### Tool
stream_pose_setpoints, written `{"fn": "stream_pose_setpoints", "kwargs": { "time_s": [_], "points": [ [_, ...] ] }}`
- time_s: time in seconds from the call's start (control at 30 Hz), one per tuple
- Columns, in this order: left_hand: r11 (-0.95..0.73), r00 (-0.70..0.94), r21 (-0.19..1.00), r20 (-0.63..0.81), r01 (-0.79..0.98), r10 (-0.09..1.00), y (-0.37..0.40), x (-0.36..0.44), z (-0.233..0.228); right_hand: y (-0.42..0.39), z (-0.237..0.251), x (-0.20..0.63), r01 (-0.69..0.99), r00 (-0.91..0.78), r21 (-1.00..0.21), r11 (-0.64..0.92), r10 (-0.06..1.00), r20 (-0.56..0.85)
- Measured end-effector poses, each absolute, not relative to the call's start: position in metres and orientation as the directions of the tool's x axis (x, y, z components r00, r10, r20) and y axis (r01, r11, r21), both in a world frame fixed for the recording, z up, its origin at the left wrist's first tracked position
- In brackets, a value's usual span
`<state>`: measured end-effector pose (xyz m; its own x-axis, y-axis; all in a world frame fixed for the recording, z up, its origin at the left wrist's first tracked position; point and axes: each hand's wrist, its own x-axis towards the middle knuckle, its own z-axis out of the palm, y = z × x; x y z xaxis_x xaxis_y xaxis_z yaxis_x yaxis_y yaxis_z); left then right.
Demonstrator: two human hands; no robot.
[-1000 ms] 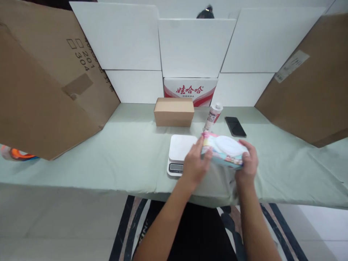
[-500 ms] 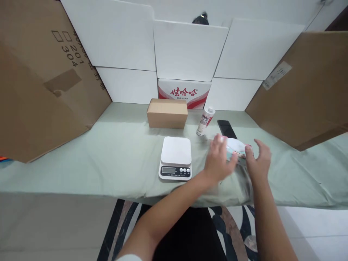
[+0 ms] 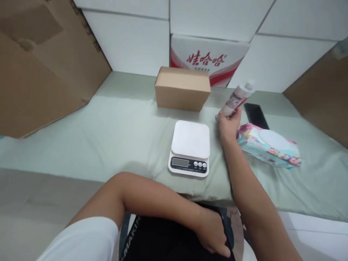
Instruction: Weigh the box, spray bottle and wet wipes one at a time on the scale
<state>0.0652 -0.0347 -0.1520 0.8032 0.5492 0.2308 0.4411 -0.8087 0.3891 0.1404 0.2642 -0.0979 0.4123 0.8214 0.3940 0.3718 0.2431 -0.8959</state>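
My right hand (image 3: pixel 230 125) is wrapped round the lower part of a white bottle (image 3: pixel 235 99) with a red and white label, which leans to the right. My left hand (image 3: pixel 212 232) rests low over my lap with its fingers curled; whatever they hold, if anything, is hidden. A white digital kitchen scale (image 3: pixel 190 141) lies left of my right forearm, its plate bare. Just right of my right wrist sits a colourful pack of wipes (image 3: pixel 269 146) with a white oval lid.
A brown cardboard box (image 3: pixel 182 90) stands behind the scale, before a white and red carton (image 3: pixel 206 59). A black phone (image 3: pixel 256 116) lies behind the wipes. Large cardboard panels (image 3: pixel 40 79) flank the green cloth-covered table (image 3: pixel 122 123), and white panels (image 3: pixel 136 43) close off the back.
Both hands have left the pack of wipes. My right hand has gone to the bottle and grips it; my left has drawn back to my lap. The view has shifted closer and downward.
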Motion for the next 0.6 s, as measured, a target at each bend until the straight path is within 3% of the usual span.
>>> {"fn": "stream_pose_setpoints", "kwargs": {
  "time_s": [0.1, 0.17, 0.2, 0.3, 0.37, 0.6],
  "points": [
    [-0.774, 0.791, 0.42, 0.182, 0.474, 0.584, -0.042, 0.069, -0.167, 0.25, -0.09, 0.139, 0.427, 0.338, -0.845, 0.32, 0.811, 0.478],
    [-0.786, 0.839, 0.456, 0.14, 0.417, 0.526, -0.044, 0.071, -0.176, 0.233, -0.08, 0.131, 0.38, 0.231, -0.83, 0.408, 0.827, 0.512],
    [-0.811, 0.891, 0.478, 0.116, 0.338, 0.44, -0.044, 0.071, -0.18, 0.224, -0.076, 0.126, 0.351, 0.185, -0.819, 0.453, 0.824, 0.535],
    [-0.859, 0.998, 0.511, 0.051, -0.001, 0.03, -0.044, 0.073, -0.191, 0.194, -0.073, 0.115, 0.261, 0.121, -0.753, 0.604, 0.754, 0.646],
    [-0.869, 0.989, 0.477, 0.007, -0.135, -0.15, -0.045, 0.075, -0.197, 0.177, -0.079, 0.113, 0.19, 0.091, -0.696, 0.693, 0.693, 0.715],
    [-0.91, 0.985, 0.395, -0.06, -0.126, -0.162, -0.05, 0.079, -0.198, 0.16, -0.081, 0.111, 0.152, -0.035, -0.597, 0.788, 0.608, 0.793]
  ]
}}
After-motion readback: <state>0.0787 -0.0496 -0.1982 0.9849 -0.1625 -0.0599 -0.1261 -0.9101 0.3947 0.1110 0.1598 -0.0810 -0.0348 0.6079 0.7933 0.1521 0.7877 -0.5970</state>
